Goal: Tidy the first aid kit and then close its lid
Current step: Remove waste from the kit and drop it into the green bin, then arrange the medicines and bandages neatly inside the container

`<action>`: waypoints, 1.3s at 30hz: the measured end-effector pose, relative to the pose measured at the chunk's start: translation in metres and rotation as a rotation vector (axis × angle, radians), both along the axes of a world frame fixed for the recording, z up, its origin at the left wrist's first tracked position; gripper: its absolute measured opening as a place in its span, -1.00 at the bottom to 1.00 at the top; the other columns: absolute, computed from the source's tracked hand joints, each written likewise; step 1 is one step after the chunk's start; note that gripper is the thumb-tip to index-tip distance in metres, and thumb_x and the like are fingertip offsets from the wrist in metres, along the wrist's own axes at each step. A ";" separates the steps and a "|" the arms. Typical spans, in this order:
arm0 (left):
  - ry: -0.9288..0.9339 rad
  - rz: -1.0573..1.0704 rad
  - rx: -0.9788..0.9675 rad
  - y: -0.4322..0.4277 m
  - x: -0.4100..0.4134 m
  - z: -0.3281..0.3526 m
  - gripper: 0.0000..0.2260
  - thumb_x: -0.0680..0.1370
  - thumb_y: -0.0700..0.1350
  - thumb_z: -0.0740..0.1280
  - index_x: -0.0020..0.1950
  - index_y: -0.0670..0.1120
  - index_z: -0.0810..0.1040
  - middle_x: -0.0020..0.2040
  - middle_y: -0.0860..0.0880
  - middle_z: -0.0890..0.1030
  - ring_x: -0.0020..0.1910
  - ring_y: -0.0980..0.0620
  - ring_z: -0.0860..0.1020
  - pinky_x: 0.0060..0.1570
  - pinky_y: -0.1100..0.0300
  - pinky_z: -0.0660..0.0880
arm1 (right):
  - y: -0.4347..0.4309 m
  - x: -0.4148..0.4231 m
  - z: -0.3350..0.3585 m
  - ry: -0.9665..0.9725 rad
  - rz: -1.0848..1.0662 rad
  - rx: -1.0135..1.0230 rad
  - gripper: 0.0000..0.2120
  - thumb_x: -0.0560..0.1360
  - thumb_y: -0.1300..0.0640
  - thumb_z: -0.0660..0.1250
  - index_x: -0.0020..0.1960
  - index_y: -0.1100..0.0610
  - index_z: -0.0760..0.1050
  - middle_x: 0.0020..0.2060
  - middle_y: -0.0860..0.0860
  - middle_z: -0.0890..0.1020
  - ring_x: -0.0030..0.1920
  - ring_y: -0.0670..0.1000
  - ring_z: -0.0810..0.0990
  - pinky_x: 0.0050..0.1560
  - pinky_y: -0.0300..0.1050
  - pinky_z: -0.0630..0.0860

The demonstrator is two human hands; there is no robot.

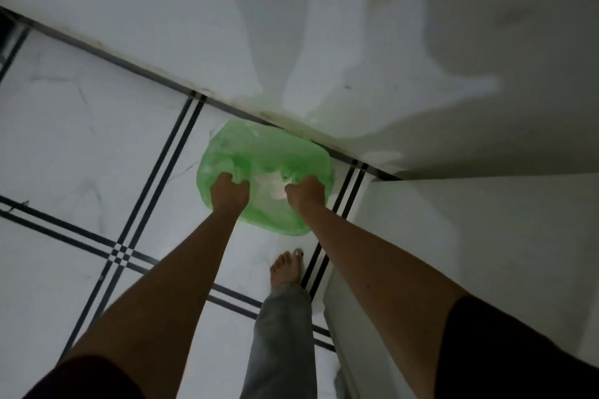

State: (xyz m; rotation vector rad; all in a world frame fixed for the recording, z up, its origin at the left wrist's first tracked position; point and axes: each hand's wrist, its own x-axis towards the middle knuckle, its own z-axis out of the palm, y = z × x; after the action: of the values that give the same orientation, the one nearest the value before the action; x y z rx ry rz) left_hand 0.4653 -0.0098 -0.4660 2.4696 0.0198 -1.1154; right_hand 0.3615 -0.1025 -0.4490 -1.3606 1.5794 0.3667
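Note:
A translucent green plastic bag stands on the floor against the base of the wall, lining a round bin as far as I can tell. Something white and crumpled lies inside it. My left hand is closed on the bag's near left edge. My right hand is closed on the near right edge. Both arms stretch straight down to it. No first aid kit is in view.
White marble floor tiles with black double lines cover the left side. A white wall runs behind the bag. A white cabinet or counter side stands on the right. My bare foot and grey trouser leg are just below the bag.

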 end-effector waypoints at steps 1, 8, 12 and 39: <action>-0.073 -0.034 -0.048 0.005 -0.004 0.004 -0.62 0.50 -0.18 0.30 0.29 -0.27 0.45 0.20 -0.27 0.57 0.18 -0.22 0.53 0.18 0.06 0.42 | 0.005 -0.003 0.000 -0.003 0.035 -0.057 -0.64 0.45 0.22 0.31 0.21 0.32 0.41 0.17 0.23 0.56 0.16 0.23 0.55 0.00 -0.05 0.49; -0.325 -0.225 -0.260 0.055 -0.044 0.073 -0.77 0.52 -0.26 0.27 0.15 -0.27 0.55 0.05 -0.26 0.65 0.06 -0.19 0.62 0.05 0.19 0.44 | 0.040 -0.039 0.065 -0.089 0.166 -0.291 -0.76 0.44 0.23 0.27 0.10 0.27 0.45 0.06 0.19 0.56 0.08 0.19 0.54 -0.02 0.00 0.48; -0.370 -0.305 -0.332 0.052 -0.088 0.148 -0.78 0.53 -0.24 0.27 0.14 -0.26 0.56 0.06 -0.23 0.65 0.06 -0.17 0.61 0.05 0.18 0.43 | 0.054 -0.074 0.143 -0.152 0.158 -0.400 -0.77 0.47 0.20 0.27 0.11 0.23 0.47 0.03 0.16 0.58 0.09 0.17 0.54 0.02 0.02 0.51; -0.249 -0.728 -0.127 0.089 -0.430 0.382 -0.34 0.37 -0.04 0.49 0.36 -0.23 0.32 0.33 -0.24 0.39 0.30 -0.25 0.33 0.24 -0.05 0.31 | 0.094 -0.540 0.406 -0.145 0.032 -0.766 -0.76 0.45 0.28 0.31 0.11 0.19 0.52 0.02 0.12 0.60 0.05 0.11 0.55 -0.02 -0.10 0.49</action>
State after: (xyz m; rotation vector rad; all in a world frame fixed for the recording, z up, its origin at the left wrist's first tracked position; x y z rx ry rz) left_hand 0.0354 0.0795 -0.0836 2.5293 -1.0581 -0.9995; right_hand -0.1790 -0.0087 -0.0433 -1.9281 1.6409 -0.3613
